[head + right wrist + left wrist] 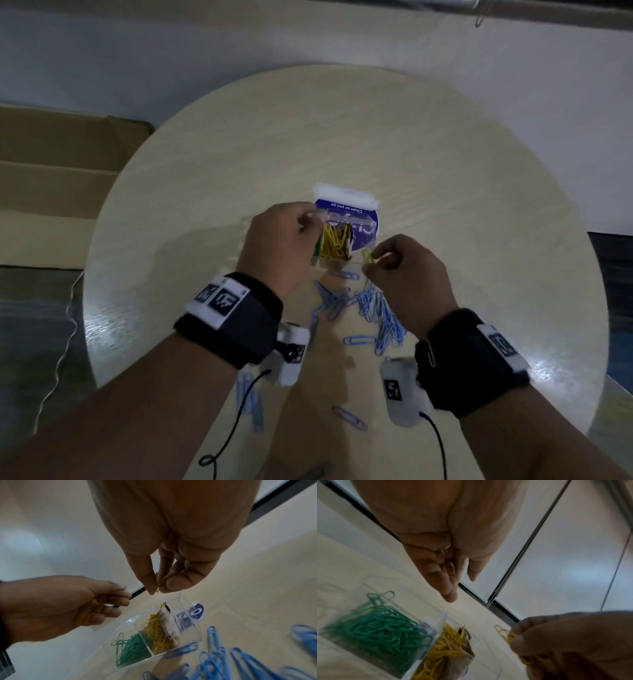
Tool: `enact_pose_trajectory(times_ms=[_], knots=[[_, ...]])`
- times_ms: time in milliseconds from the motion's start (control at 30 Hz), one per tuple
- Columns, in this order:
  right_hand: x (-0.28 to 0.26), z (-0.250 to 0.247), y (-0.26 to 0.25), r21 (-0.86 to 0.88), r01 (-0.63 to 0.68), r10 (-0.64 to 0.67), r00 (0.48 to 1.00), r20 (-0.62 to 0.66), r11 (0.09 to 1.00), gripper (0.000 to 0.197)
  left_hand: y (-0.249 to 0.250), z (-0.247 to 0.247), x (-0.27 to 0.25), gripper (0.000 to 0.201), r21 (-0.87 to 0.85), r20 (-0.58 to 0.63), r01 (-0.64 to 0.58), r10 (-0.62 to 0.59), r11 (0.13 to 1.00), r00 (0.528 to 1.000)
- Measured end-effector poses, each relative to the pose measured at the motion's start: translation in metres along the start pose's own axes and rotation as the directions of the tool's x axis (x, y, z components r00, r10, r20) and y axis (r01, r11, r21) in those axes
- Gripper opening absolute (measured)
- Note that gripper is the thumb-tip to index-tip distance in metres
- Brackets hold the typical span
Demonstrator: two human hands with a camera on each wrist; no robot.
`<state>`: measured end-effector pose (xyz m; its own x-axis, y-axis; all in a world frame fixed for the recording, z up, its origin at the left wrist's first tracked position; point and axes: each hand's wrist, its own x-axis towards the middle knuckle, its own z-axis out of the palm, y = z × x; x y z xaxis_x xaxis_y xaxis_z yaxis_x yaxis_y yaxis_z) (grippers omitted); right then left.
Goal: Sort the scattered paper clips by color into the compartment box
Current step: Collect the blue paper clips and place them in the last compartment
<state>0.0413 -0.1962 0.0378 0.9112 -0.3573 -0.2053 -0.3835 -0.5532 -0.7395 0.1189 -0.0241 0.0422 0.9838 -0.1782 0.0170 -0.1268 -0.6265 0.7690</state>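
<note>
Box [342,236] sits mid-frame on table [239,154], head view. Clips [373,311] lie scattered below it, toward frame bottom, some btwn the wrists. Left hand [277,240] over box's left side; right hand [407,274] just right of box, lower. Cardboard [58,171] at frame left, off table.

Blue round label [346,209] under clear box reads "Clean as you go", upside down; larger lettering on it unreadable.
</note>
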Motion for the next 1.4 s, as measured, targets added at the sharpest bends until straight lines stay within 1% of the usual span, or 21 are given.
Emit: enact_pose_trajectory(times_ms=[133, 233, 300, 367, 433, 500, 533, 600, 667, 700, 767, 800, 833, 933, 1067, 1133, 1200, 1267, 1300, 1333, 1400], knots=[[0.032, 0.019, -0.016, -0.017, -0.010, 0.010, 1.000, 0.008, 1.000, 0.016, -0.020, -0.030, -0.026, 0.018, 0.028, 0.008, 0.053, -0.053, 0.998, 0.999], [0.038, 0.023, -0.023, -0.009, -0.033, 0.033, 0.999, 0.042, 0.999, 0.032, -0.046, -0.048, -0.051, 0.015, 0.084, 0.033, 0.084, -0.087, 0.993, 0.996], [0.026, 0.013, -0.017, -0.023, -0.009, 0.008, 1.000, -0.026, 1.000, 0.035, -0.064, -0.058, -0.076, 0.007, 0.178, 0.068, 0.066, -0.079, 0.982, 0.995], [0.003, -0.002, 0.000, -0.115, 0.036, -0.046, 0.995, -0.085, 0.993, 0.028, -0.079, -0.066, -0.110, 0.007, 0.277, 0.184, -0.008, -0.045, 0.961, 0.982], [-0.029, -0.013, 0.027, -0.215, 0.061, -0.070, 0.997, -0.037, 0.975, 0.025, -0.086, -0.067, -0.152, 0.004, 0.352, 0.372, -0.129, -0.012, 0.927, 0.928], [-0.064, -0.017, 0.053, -0.290, 0.079, -0.065, 0.996, 0.058, 0.954, 0.029, -0.091, -0.062, -0.190, 0.012, 0.365, 0.538, -0.235, 0.002, 0.901, 0.843], [-0.083, -0.015, 0.063, -0.306, 0.101, -0.064, 0.990, 0.128, 0.947, 0.030, -0.093, -0.058, -0.204, 0.015, 0.346, 0.592, -0.245, -0.008, 0.905, 0.806], [-0.119, -0.004, 0.070, -0.294, 0.224, -0.119, 0.934, 0.336, 0.929, 0.025, -0.101, -0.049, -0.219, 0.017, 0.288, 0.629, -0.228, -0.004, 0.930, 0.777], [-0.151, 0.014, 0.068, -0.287, 0.368, -0.180, 0.836, 0.518, 0.884, 0.023, -0.104, -0.042, -0.218, 0.016, 0.259, 0.611, -0.199, -0.001, 0.945, 0.792], [-0.161, 0.025, 0.067, -0.298, 0.436, -0.208, 0.795, 0.569, 0.849, 0.023, -0.103, -0.038, -0.215, 0.016, 0.265, 0.601, -0.211, 0.010, 0.941, 0.799], [-0.167, 0.047, 0.065, -0.334, 0.553, -0.264, 0.739, 0.620, 0.763, 0.017, -0.099, -0.031, -0.205, 0.013, 0.290, 0.576, -0.246, 0.037, 0.925, 0.817], [-0.162, 0.056, 0.063, -0.355, 0.584, -0.286, 0.732, 0.618, 0.730, 0.012, -0.096, -0.027, -0.198, 0.011, 0.301, 0.559, -0.251, 0.044, 0.920, 0.828], [-0.155, 0.063, 0.062, -0.374, 0.595, -0.306, 0.741, 0.597, 0.711, 0.009, -0.094, -0.024, -0.190, 0.009, 0.303, 0.536, -0.253, 0.056, 0.919, 0.842], [-0.128, 0.068, 0.058, -0.423, 0.558, -0.350, 0.807, 0.475, 0.714, 0.015, -0.088, -0.021, -0.170, 0.006, 0.279, 0.472, -0.204, 0.051, 0.938, 0.880], [-0.108, 0.050, 0.054, -0.315, 0.407, -0.297, 0.891, 0.343, 0.858, 0.007, -0.087, -0.035, -0.179, 0.004, 0.239, 0.392, -0.149, 0.045, 0.959, 0.919], [-0.106, 0.038, 0.058, -0.316, 0.338, -0.256, 0.927, 0.274, 0.886, 0.019, -0.092, -0.049, -0.192, 0.005, 0.289, 0.304, -0.123, 0.031, 0.950, 0.952], [-0.106, 0.028, 0.066, -0.407, 0.259, -0.171, 0.956, 0.240, 0.876, 0.036, -0.106, -0.061, -0.198, 0.016, 0.330, 0.171, -0.032, -0.026, 0.943, 0.985], [-0.108, 0.025, 0.073, -0.498, 0.228, -0.101, 0.958, 0.270, 0.837, 0.049, -0.124, -0.072, -0.195, 0.031, 0.357, 0.082, 0.081, -0.118, 0.930, 0.990], [-0.110, 0.027, 0.074, -0.523, 0.238, -0.085, 0.950, 0.300, 0.818, 0.050, -0.131, -0.075, -0.193, 0.037, 0.364, 0.087, 0.113, -0.155, 0.924, 0.984], [-0.112, 0.031, 0.074, -0.531, 0.264, -0.091, 0.940, 0.329, 0.805, 0.049, -0.136, -0.074, -0.189, 0.040, 0.374, 0.123, 0.109, -0.165, 0.921, 0.979], [-0.110, 0.042, 0.072, -0.509, 0.334, -0.157, 0.920, 0.358, 0.793, 0.038, -0.137, -0.066, -0.180, 0.039, 0.401, 0.208, 0.010, -0.102, 0.916, 0.973]])
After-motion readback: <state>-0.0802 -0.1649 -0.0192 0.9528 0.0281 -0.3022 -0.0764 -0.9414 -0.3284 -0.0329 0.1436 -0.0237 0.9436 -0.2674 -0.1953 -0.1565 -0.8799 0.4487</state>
